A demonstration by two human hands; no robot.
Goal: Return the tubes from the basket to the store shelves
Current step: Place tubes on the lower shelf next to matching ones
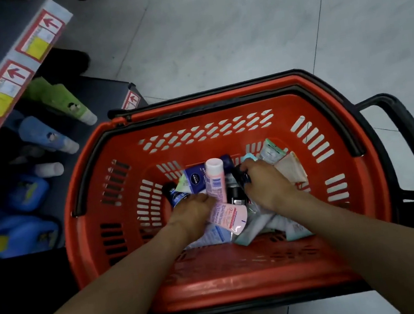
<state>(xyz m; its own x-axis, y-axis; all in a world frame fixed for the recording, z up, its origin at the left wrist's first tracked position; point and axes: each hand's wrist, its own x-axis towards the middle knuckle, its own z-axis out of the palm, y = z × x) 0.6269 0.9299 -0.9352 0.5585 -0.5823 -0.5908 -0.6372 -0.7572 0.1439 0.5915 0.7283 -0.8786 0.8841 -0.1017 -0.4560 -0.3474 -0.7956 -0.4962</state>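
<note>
A red plastic basket [329, 117] with black handles stands on the floor below me, with several cosmetic tubes piled in its bottom. My left hand [192, 212] is down inside it, fingers closed around the lower end of a pink tube [214, 180] with a white cap. My right hand [266, 183] is also in the basket, fingers wrapped over a black tube [241, 176]. A dark blue Nivea tube [194, 180] lies just beyond my left hand. Pale tubes [289, 164] lie to the right of my right hand.
Store shelves [2, 88] with red-arrow price labels run along the left. A lower shelf holds green tubes [63, 100], blue tubes [44, 135] and blue packs [25, 192]. Grey tiled floor [261, 27] stretches beyond the basket.
</note>
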